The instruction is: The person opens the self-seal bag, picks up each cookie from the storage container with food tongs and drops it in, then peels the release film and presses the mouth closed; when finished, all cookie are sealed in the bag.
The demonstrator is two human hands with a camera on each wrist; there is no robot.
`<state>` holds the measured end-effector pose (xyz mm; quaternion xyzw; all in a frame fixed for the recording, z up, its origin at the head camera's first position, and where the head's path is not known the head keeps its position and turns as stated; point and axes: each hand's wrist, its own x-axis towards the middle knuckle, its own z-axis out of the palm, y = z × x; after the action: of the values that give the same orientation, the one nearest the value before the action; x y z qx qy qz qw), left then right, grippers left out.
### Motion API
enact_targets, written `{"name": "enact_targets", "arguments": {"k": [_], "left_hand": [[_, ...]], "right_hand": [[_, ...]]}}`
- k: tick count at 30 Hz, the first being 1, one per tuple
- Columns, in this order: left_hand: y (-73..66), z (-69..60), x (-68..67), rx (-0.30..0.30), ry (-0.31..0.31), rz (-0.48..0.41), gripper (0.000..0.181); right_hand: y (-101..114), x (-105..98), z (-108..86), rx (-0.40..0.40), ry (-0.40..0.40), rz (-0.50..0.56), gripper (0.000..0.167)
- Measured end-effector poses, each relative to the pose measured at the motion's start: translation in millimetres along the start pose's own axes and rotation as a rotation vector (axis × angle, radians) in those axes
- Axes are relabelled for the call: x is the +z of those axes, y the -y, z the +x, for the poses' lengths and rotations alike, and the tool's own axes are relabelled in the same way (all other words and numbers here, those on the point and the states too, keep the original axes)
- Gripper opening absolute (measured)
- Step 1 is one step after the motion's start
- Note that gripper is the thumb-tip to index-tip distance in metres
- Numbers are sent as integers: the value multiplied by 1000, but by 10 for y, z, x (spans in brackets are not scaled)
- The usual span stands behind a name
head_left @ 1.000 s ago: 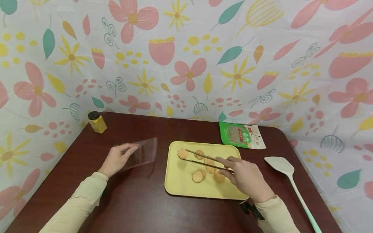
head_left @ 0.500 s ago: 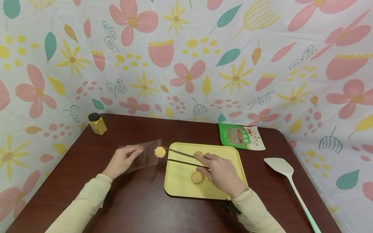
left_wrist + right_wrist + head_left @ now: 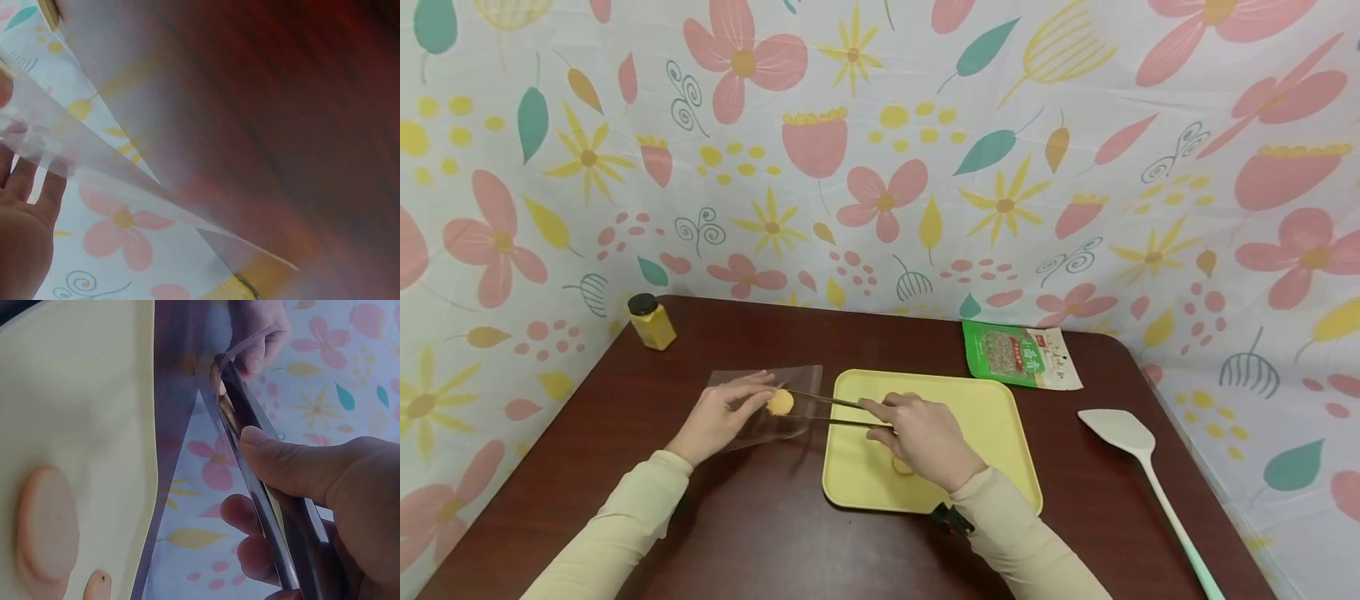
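Observation:
My left hand pinches the edge of a clear plastic bag above the table, left of the yellow tray. The bag spreads across the left wrist view, fingers behind it. Metal tongs are held in my right hand, thumb on one arm and curled fingers on the other. A round cookie sits between the tong tips at the bag's mouth, close to my left fingertips. More cookies lie on the tray, partly hidden by my right hand in the head view.
A yellow jar with a black lid stands at the table's back left. Behind the tray, a green and white packet lies flat. On the right is a white spatula with a green handle end. Patterned cloth hangs behind the table.
The right hand and tongs have moved left, carrying the cookie from over the tray to the bag. The left hand has shifted slightly right, still pinching the bag.

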<state>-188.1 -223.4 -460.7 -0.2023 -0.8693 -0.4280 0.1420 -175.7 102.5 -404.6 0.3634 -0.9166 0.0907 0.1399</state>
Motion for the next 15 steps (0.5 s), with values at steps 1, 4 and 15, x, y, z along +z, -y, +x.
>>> {"name": "enact_targets", "arguments": {"k": [1,4,15], "left_hand": [[-7,0,3,-8,9,-7,21],[-17,-7,9,-30,31,-25,24],[-45,-10,-25,-73,86,-8,47]], "right_hand": [[6,3,16,3,3,4,42],[13,13,54,8,7,10,41],[-27,55,112,13,-9,8,41]]}}
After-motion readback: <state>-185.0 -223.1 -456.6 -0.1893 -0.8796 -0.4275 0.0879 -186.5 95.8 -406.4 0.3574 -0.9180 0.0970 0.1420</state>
